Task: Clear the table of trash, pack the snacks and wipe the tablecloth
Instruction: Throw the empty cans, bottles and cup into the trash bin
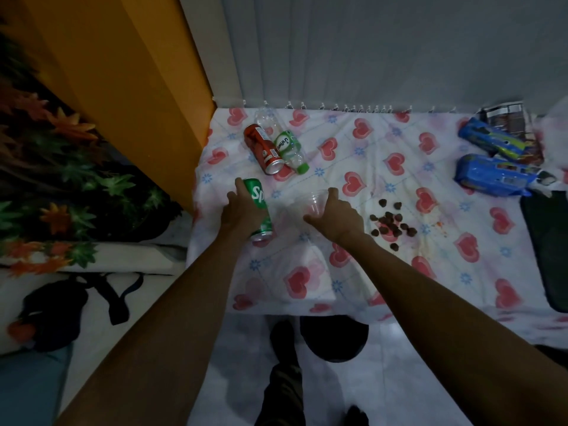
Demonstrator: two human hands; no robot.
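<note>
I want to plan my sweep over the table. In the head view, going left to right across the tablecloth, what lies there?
Green can in the left hand → clear plastic cup in the right hand → pile of dark chocolates → blue snack packets.

— Dim overall, bluish cast, no visible lamp.
— Brightest on the heart-print tablecloth; darker toward the floor and left side.
— Soft, faint shadows only. Small glints on the blue snack packets.
— Wide-angle bending at the edges; orange panel leaning.
— Slightly soft throughout, noisy in dark corners.
</note>
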